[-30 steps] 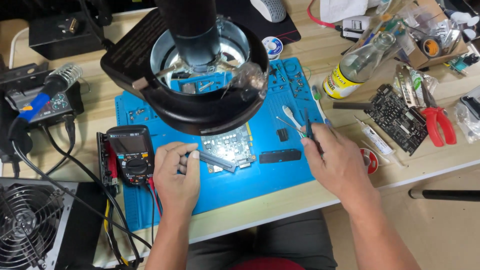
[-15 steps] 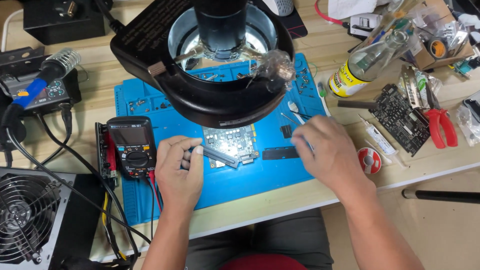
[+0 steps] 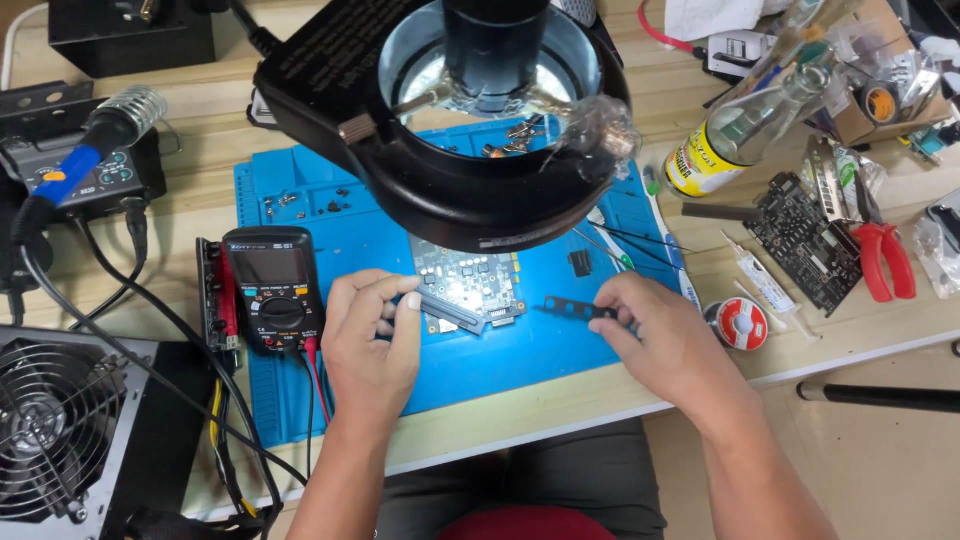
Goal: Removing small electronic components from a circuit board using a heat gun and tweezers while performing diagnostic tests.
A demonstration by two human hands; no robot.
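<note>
— Start nearest the person: what are the hands doing?

— The left hand (image 3: 370, 340) is curled around the left end of a grey connector strip (image 3: 455, 312), thumb and fingers closed on it. The right hand (image 3: 655, 335) pinches the right end of a thin black slotted bracket (image 3: 578, 309), fingertips narrow.

— How do the two pieces lie?

— The strip runs slantwise, from the left hand down and rightward along the near edge of the circuit board (image 3: 468, 282). The bracket's long axis runs almost straight left to right, pointing from the right hand toward the board. Its free end stops just short of the board's right corner, apart from it.

— Which hand is nearer the board?

— The left; its strip touches or overlaps the board's near edge, though I cannot tell if it is seated. The right hand sits well to the right.

— Room to move?

— Bare blue work mat (image 3: 520, 370) lies between the hands and toward the near edge of the surface (image 3: 480, 425). Left is crowded: a black multimeter (image 3: 275, 290) is just beside the left hand. A small black part (image 3: 579, 263) lies just beyond the bracket.

— And farther off?

— The ring magnifier lamp (image 3: 480, 190) hangs above the board's far side, limiting room overhead. Further right, a solder spool (image 3: 741, 323), red-handled pliers (image 3: 885, 262) and a dark second board (image 3: 808, 240).
</note>
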